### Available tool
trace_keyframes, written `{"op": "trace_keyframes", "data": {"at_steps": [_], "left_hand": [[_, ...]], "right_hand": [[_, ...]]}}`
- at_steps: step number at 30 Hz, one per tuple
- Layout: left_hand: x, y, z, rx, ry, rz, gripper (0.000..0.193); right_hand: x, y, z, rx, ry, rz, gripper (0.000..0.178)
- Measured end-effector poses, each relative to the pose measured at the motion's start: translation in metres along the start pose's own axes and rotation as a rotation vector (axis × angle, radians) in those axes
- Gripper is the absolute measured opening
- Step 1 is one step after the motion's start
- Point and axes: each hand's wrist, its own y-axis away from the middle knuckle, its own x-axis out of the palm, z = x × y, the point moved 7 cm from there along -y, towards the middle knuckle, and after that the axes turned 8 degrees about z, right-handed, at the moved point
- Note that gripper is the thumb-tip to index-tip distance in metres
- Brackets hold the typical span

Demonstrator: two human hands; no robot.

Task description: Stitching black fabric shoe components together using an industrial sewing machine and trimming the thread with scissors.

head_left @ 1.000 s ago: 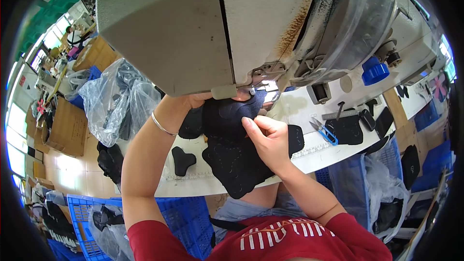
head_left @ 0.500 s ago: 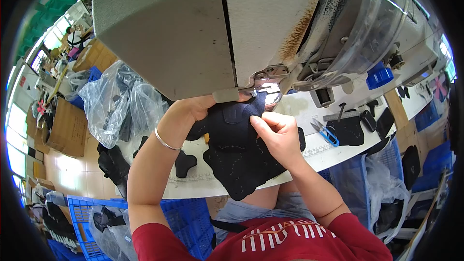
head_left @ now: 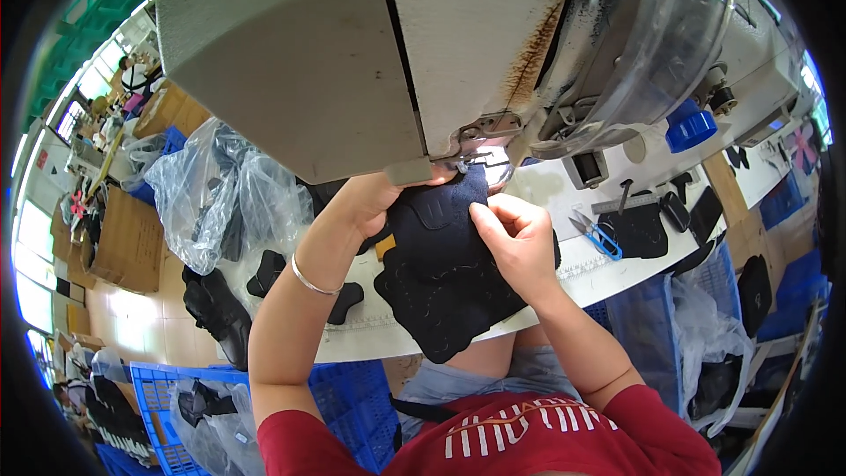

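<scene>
A black fabric piece [head_left: 449, 286] with wavy edges and pale stitch marks lies under the sewing machine [head_left: 291, 62], its lower part draping over the table's front edge. By the lit needle area [head_left: 480, 167], the upper end of the fabric sits close beneath the machine head. My left hand [head_left: 377, 196] is on the fabric's left side, its fingers mostly hidden behind the machine head. On the right side, my right hand [head_left: 520, 242] pinches the fabric's edge between thumb and fingers.
Blue-handled snips [head_left: 599, 238] lie on the white table [head_left: 573, 273] beside black pieces and a ruler [head_left: 624, 203]. Clear plastic bags [head_left: 207, 194] and a black shoe [head_left: 220, 313] are at left. Blue crates [head_left: 352, 401] stand below the table on both sides.
The fabric has turned a little and shifted slightly right under the machine, its curved seam now more tilted. Both hands have moved slightly right with it; the right hand still pinches the edge.
</scene>
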Motion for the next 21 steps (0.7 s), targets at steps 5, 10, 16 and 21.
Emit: {"op": "trace_keyframes", "data": {"at_steps": [5,10,16,21], "left_hand": [[-0.002,0.005,-0.002,0.021,-0.014,-0.002,0.024],[0.012,0.011,0.002,-0.022,-0.005,-0.002,0.024],[0.022,0.018,0.001,0.105,-0.071,-0.060,0.023],[0.028,0.022,-0.006,0.220,-0.169,-0.090,0.020]], "right_hand": [[-0.002,0.001,0.003,-0.016,0.051,-0.028,0.021],[-0.016,0.005,0.013,-0.005,0.176,-0.128,0.018],[-0.029,0.000,0.021,-0.029,0.102,-0.094,0.010],[-0.034,-0.008,0.038,-0.067,0.335,0.021,0.018]]}}
